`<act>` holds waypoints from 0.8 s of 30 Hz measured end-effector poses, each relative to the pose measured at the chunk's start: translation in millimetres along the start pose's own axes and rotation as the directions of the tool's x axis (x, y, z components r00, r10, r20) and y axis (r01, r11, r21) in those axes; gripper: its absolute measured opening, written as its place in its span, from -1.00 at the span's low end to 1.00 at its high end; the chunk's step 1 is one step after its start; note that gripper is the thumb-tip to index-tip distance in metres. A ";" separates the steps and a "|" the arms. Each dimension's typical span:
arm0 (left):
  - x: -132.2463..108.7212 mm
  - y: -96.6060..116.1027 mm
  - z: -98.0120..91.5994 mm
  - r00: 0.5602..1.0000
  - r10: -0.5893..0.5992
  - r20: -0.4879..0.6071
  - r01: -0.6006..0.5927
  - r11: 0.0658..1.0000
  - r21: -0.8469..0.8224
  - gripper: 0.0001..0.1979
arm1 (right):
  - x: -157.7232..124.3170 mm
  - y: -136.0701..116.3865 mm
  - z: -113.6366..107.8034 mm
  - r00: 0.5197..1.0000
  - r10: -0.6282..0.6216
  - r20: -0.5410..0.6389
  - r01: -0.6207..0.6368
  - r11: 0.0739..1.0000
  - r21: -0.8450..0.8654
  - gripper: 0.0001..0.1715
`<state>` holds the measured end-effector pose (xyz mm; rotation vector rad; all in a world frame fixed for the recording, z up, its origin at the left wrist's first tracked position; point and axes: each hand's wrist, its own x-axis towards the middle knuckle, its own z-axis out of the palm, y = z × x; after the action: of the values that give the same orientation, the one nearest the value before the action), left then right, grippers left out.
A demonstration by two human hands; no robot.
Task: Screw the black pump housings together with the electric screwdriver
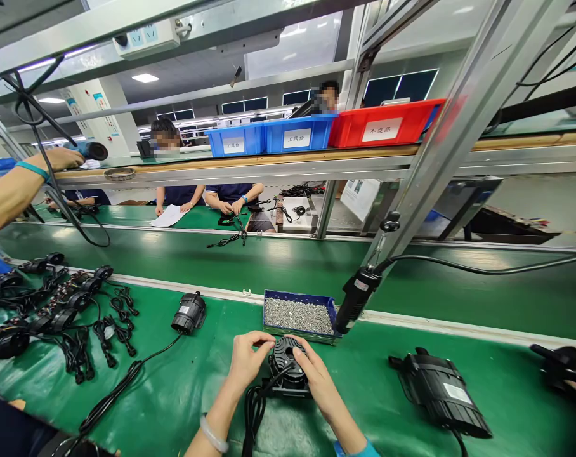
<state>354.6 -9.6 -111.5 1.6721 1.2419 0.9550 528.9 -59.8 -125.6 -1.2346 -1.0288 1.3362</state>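
Note:
A black motor unit (285, 363) with a ribbed round end cap stands on the green work surface, its black cable (255, 406) coiled toward me. My right hand (322, 379) grips its right side, with the thumb and index finger over the cap. At the cap's upper left edge, my left hand (248, 360) has thumb and index finger pinched together. Whatever may be between those fingertips is too small to make out. Just behind the unit sits a blue tray of small silver screws (298, 315). A black electric screwdriver (359, 298) hangs at the tray's right end.
More motor units lie left (189, 312) and right (443, 390). Several black parts with bundled cables (64, 311) crowd the far left. A co-worker's hand (66, 158) holds a tool by the shelf. An aluminium post (440, 146) rises at right; red (354, 130) and blue bins (238, 141) line the shelf.

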 end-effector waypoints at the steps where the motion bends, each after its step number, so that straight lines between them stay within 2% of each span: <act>1: 0.2 1.9 -1.4 0.999 0.045 0.004 -0.046 0.998 0.042 -0.85 | 0.1 1.0 -0.2 1.000 -0.001 0.002 0.001 1.000 0.001 -0.35; 4: 1.0 4.2 -3.0 0.985 0.172 0.030 -0.174 0.977 0.125 -0.83 | 1.4 8.0 -1.1 1.000 -0.013 0.003 0.013 1.000 0.000 -0.37; 6: -0.1 1.9 -1.7 0.977 0.208 0.037 -0.211 0.970 0.124 -0.82 | 2.8 13.9 -2.2 1.000 -0.021 0.004 0.021 1.000 -0.001 -0.39; 9: -7.6 -7.4 1.3 0.984 0.175 0.042 -0.174 0.984 -0.021 -0.79 | 4.3 18.9 -3.7 1.000 -0.023 0.003 0.023 1.000 0.016 -0.41; 12: -17.7 -21.2 1.9 0.984 0.126 0.126 -0.089 0.959 -0.268 -0.72 | 3.7 18.5 -4.2 1.000 -0.022 0.004 0.022 1.000 0.022 -0.41; 14: -17.4 -28.8 0.1 0.980 0.084 0.179 -0.030 0.957 -0.288 -0.68 | 2.7 17.4 -4.0 1.000 -0.018 0.009 0.017 1.000 0.019 -0.40; 15: -13.0 -30.8 -1.2 0.983 0.061 0.174 -0.023 0.977 -0.210 -0.68 | 2.2 17.0 -3.7 1.000 -0.015 0.008 0.015 1.000 0.021 -0.40; 17: 5.6 -30.5 -3.0 0.986 0.060 0.156 -0.081 0.989 0.127 -0.70 | 1.4 15.9 -2.9 1.000 -0.013 0.002 0.013 1.000 0.026 -0.39; 19: 35.0 -25.8 -1.6 0.973 0.096 0.210 -0.187 0.863 0.469 -0.70 | 0.5 13.8 -1.9 1.000 -0.013 -0.005 0.013 0.999 0.029 -0.38; 21: 68.4 -20.5 5.1 0.947 0.083 0.311 -0.260 0.766 0.588 -0.75 | -0.5 10.6 -0.7 1.000 -0.008 -0.012 0.008 0.999 0.032 -0.36; 24: 109.5 -17.6 23.6 0.907 0.028 0.420 -0.310 0.720 0.621 -0.86 | -1.8 5.9 1.0 1.000 0.009 -0.017 -0.008 0.998 0.057 -0.35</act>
<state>394.7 95.4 -125.8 2.4457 1.2434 0.2092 527.2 -62.4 -131.0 -1.2069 -0.9681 1.3501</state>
